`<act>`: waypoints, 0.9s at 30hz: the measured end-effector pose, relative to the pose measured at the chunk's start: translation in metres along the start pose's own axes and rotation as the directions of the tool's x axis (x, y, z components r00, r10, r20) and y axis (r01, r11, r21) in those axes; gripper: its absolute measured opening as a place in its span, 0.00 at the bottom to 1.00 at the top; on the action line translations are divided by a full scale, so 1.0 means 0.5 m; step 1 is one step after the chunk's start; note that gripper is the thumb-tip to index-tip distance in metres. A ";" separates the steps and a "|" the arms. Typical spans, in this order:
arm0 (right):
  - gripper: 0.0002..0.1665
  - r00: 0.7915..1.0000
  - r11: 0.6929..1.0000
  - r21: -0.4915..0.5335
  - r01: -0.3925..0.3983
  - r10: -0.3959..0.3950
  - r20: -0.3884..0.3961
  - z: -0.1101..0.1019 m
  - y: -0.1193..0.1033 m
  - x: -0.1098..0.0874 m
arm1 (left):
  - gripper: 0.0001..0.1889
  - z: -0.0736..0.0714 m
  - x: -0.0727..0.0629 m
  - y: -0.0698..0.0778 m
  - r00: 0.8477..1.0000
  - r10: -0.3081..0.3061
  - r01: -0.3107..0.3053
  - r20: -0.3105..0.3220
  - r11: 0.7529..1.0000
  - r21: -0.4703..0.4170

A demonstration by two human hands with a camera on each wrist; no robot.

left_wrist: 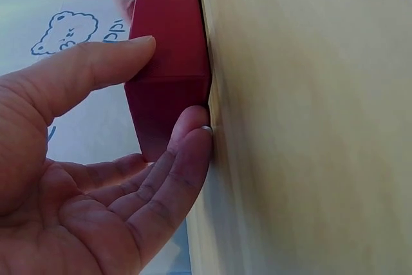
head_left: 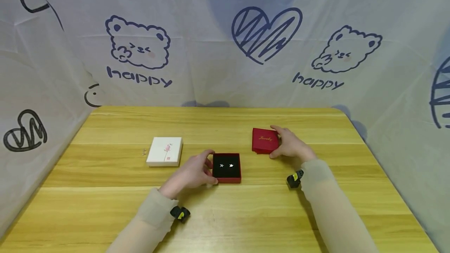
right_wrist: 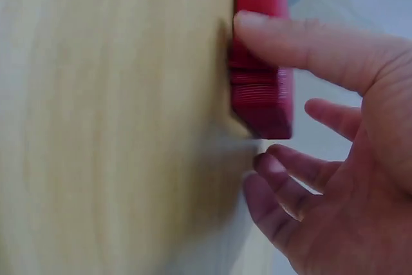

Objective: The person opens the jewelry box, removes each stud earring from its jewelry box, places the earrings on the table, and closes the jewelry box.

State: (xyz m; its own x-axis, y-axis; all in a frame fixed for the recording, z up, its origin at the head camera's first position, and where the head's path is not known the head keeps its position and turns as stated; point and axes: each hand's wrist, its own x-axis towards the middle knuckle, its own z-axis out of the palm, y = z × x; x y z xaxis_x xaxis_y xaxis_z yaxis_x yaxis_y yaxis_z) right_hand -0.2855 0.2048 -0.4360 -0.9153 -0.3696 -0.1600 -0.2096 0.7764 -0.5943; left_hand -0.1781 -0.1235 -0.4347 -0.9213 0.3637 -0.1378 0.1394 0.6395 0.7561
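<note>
A red jewelry box base (head_left: 226,180) with a black insert stands uncovered on the table, and two silvery star-shaped earrings (head_left: 231,165) sit in it. My left hand (head_left: 191,171) grips this base from its left side, the thumb on the near wall and the fingers around the left end. To the right and farther back is the red box lid (head_left: 264,139), marked "Jewelry" in gold. My right hand (head_left: 290,143) holds the lid at its right end, thumb on the near side and a finger at the far corner. Ridged ribbon (right_wrist: 259,93) shows on the lid's side in the right wrist view.
Left of my left hand lies a white box (head_left: 164,152) with a pink flower print. Beside its left edge are tiny shiny pieces (head_left: 144,152), too small to make out. Behind the wooden table (head_left: 225,218) hangs a white cloth (head_left: 200,57) with drawings.
</note>
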 end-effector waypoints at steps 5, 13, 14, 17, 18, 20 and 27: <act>0.62 1.000 0.995 0.096 -0.011 0.010 0.012 -0.012 -0.006 -0.011 | 0.49 0.000 0.005 -0.001 1.000 -0.008 0.008 0.004 1.000 0.002; 0.52 0.995 1.000 0.003 0.001 0.000 -0.098 -0.014 -0.043 -0.034 | 0.48 -0.001 0.005 0.000 1.000 -0.014 0.014 0.008 1.000 0.017; 0.50 0.993 1.000 -0.002 0.011 -0.011 -0.117 -0.011 -0.049 -0.037 | 0.48 -0.001 0.005 0.000 1.000 -0.018 0.018 0.006 1.000 0.018; 0.45 0.986 0.999 0.000 0.053 -0.052 -0.158 0.001 -0.069 -0.047 | 0.48 0.000 0.005 0.001 1.000 -0.028 0.028 0.001 0.999 0.021; 0.44 0.984 0.997 0.004 0.071 -0.069 -0.166 0.006 -0.077 -0.050 | 0.48 0.000 0.004 0.002 1.000 -0.025 0.025 0.000 0.999 0.021; 0.41 0.980 0.995 0.013 0.102 -0.098 -0.172 0.016 -0.092 -0.054 | 0.48 0.000 0.004 0.003 1.000 -0.024 0.024 -0.002 0.999 0.022; 0.34 0.973 0.981 0.019 0.192 -0.188 -0.132 0.047 -0.140 -0.072 | 0.47 0.000 0.006 0.001 1.000 -0.018 0.018 -0.001 1.000 0.004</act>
State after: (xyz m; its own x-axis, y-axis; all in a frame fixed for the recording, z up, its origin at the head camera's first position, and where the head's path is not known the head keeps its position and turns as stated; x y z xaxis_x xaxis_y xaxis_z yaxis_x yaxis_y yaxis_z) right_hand -0.2296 0.1519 -0.4068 -0.8971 -0.4377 0.0602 -0.3747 0.6816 -0.6285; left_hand -0.1808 -0.1221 -0.4347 -0.9241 0.3512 -0.1507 0.1239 0.6484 0.7511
